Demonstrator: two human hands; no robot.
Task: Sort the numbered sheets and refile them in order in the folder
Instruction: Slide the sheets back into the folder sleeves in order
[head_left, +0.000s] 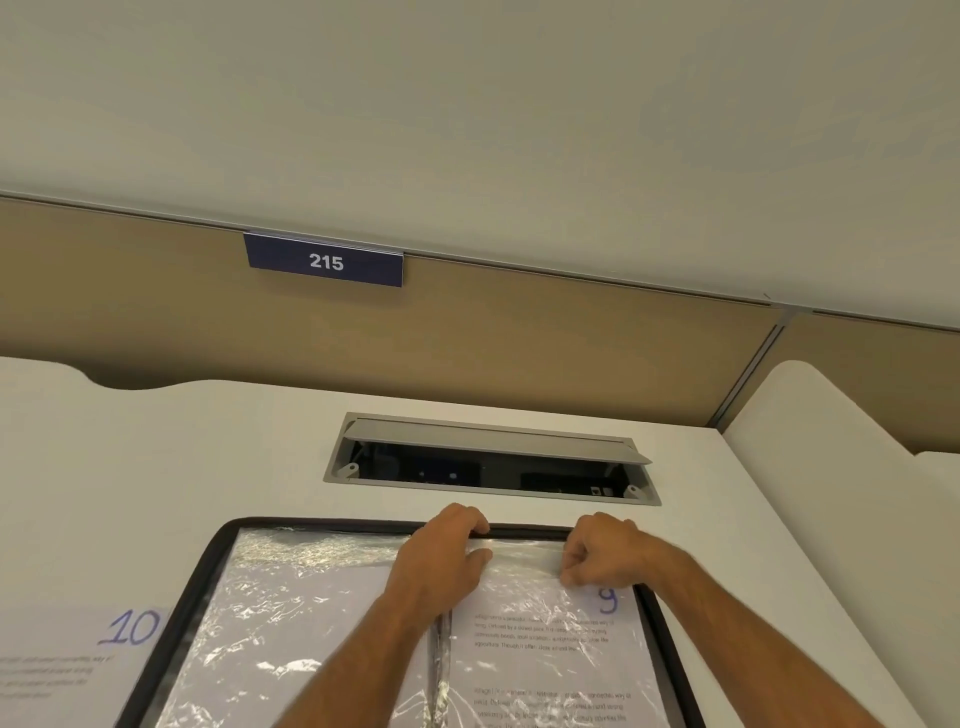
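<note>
**Thin sheets, slippery sleeves: sheet 9 at the mouth of its pocket**

The bench (208, 447) carried everything, and the open folder (670, 660) lay flat on it, just in front of the open cable hatch (488, 460), its dark zipped rim framing two pages of clear plastic sleeves. The folder looked stiff enough at the rim to stay put without being held; the sleeves inside looked soft, crinkled and shiny, so they would likely slide and buckle under a careless push.

In the folder's right-hand sleeve (545, 644) lay the sheet marked 9 (607, 600), its number near the folder's top right corner. The sheet marked 10 (130, 629) lay loose on the bench just beside the folder's left edge, not yet filed. Both looked like ordinary light paper: limp, easy to crease, best taken by a top corner or the top edge and fed straight down.

The left hand (441, 561) rested at the folder's top edge near the spine, its fingers (475, 525) curled over the rim, apparently holding the sleeve mouth down. The right hand (602, 551) sat at the top of the right-hand page, fingers together in a pinch on the plastic or the paper's top edge; which of the two could not be told
</note>
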